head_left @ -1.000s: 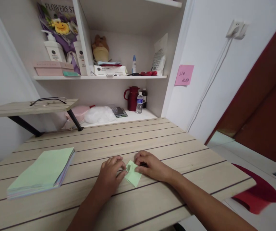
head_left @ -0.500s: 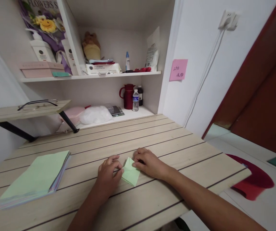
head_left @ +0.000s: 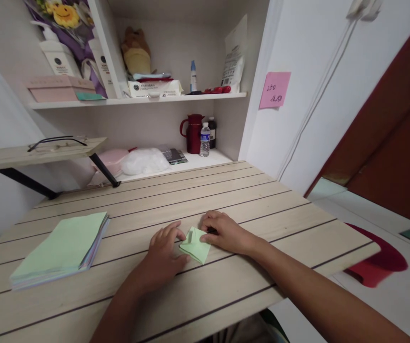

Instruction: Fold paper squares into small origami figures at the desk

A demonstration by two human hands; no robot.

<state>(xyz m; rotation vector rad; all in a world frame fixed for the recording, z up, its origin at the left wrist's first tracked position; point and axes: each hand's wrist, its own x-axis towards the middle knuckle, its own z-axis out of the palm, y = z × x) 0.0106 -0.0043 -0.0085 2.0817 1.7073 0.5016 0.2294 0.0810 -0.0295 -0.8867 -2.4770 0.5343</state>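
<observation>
bare forearms, no sleeves, bare hands [head_left: 194, 245]

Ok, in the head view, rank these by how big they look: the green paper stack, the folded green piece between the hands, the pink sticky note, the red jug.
1. green paper stack
2. folded green piece
3. pink sticky note and red jug: look alike, and both sit farther from the camera, so unranked.

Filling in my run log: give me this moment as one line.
left hand: on folded green paper | right hand: pinching its right edge | paper stack: left on desk
</observation>
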